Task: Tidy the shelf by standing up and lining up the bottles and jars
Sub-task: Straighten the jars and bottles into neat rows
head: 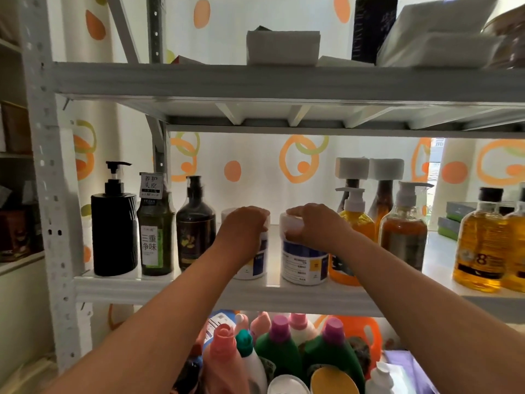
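Note:
Two white jars with blue labels stand upright side by side on the middle shelf [176, 285]. My left hand [244, 226] grips the lid of the left jar [254, 265], which it partly hides. My right hand [318, 223] grips the lid of the right jar [304, 260]. To their left stand a black pump bottle [113, 231], a green bottle [155, 234] and a dark brown bottle [195, 226], all upright in a row. On the right are an orange pump bottle [355, 223], an amber pump bottle [403, 234] and two brown bottles behind with white caps.
Two golden bottles [480, 245] stand at the far right, with small boxes [454, 220] behind them. White boxes [282, 48] lie on the upper shelf. Several detergent bottles [278, 345] crowd the level below. A white shelf post [54, 194] stands at the left.

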The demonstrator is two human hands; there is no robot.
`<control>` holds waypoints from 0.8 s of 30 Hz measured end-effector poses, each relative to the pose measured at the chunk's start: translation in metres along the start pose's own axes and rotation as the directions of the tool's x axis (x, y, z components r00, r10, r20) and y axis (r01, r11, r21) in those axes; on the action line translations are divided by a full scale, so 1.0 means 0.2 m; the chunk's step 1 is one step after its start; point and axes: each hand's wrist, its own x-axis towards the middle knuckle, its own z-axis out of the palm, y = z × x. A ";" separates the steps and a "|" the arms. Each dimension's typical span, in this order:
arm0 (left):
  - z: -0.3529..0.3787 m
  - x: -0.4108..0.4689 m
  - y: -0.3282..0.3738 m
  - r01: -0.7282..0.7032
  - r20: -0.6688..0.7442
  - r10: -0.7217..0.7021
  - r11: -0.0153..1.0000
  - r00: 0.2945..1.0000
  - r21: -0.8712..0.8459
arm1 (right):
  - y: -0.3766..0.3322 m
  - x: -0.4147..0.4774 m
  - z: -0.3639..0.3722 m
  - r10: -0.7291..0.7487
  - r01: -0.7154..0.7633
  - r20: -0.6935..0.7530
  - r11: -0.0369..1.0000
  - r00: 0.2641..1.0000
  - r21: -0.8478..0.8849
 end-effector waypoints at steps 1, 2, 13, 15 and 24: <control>0.00 0.00 0.00 0.005 0.002 -0.005 1.000 1.000 -0.005 | 0.00 0.00 0.01 0.002 -0.002 -0.003 1.000 1.000 0.001; 0.00 0.00 0.01 0.010 0.007 -0.010 1.000 1.000 -0.009 | 0.01 0.01 0.01 0.004 -0.004 -0.005 1.000 1.000 0.002; 0.01 -0.04 0.12 -0.023 -0.108 0.023 1.000 0.994 -0.001 | 0.15 -0.10 0.01 -0.016 0.048 -0.344 0.995 0.939 0.084; -0.01 -0.06 0.22 -0.005 -0.257 -0.033 0.989 0.966 -0.148 | 0.20 -0.15 -0.02 0.011 0.054 -0.496 0.992 0.868 0.118; 0.04 0.04 0.67 -0.024 -0.086 0.022 0.999 0.996 -0.021 | 0.61 -0.42 0.02 0.498 -0.276 -0.597 0.861 0.628 0.427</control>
